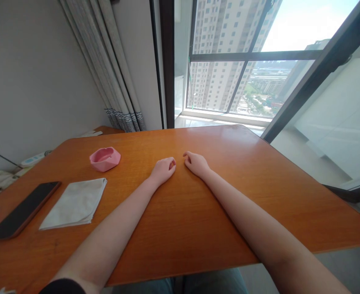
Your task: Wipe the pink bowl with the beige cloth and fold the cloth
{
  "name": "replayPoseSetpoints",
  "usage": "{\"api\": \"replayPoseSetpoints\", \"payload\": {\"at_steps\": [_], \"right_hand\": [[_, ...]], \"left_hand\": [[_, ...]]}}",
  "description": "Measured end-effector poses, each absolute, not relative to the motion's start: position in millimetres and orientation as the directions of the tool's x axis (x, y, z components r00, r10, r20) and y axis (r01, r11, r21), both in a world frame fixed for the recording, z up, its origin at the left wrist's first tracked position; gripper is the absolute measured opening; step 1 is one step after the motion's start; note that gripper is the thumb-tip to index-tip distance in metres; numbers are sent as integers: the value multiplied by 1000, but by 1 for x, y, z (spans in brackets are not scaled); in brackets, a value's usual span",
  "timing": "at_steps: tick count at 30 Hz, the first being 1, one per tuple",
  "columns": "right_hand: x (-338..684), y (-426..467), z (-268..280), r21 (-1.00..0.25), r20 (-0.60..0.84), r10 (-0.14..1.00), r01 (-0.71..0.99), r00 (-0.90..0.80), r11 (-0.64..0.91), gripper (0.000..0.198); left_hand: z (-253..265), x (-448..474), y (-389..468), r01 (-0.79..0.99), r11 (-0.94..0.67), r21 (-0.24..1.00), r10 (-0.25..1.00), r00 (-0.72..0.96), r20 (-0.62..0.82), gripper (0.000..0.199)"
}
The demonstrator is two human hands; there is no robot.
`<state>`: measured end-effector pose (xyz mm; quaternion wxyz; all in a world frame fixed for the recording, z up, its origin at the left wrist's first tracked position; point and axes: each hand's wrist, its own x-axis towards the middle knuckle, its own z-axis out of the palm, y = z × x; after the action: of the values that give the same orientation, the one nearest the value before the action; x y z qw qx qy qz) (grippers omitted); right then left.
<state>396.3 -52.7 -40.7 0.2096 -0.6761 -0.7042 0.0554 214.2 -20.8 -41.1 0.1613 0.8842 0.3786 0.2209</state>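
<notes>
My left hand (pixel 164 170) rests on the wooden table (pixel 216 228), its fingers curled loosely inward and nothing visible in them. Just to its right, with a small gap between, lies my right hand (pixel 197 164). Its fingers are slightly bent, the thumb stands apart from them, and no object shows in it. A folded white cloth (pixel 74 203) lies flat to the left of my left forearm. Beyond the cloth sits a pink faceted bowl (pixel 105 159), shaped like an ashtray. Neither hand touches the cloth or the bowl.
A dark flat slab (pixel 23 210) with a reddish edge lies left of the cloth. At the far left is a white remote (pixel 32 159). A grey curtain (pixel 106 61) hangs behind the table, and a large window (pixel 221 83) stands beyond its far edge.
</notes>
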Motion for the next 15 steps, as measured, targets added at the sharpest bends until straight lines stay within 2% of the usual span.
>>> {"api": "replayPoseSetpoints", "payload": {"at_steps": [3, 15], "right_hand": [[373, -58, -44, -439, 237, 963, 871, -125, 221, 28], [365, -61, -41, -446, 227, 963, 864, -144, 234, 18]], "left_hand": [[-44, 218, -21, 564, -688, 457, 712, 647, 274, 8], [-46, 219, -21, 552, -708, 440, 696, 650, 304, 13]]}}
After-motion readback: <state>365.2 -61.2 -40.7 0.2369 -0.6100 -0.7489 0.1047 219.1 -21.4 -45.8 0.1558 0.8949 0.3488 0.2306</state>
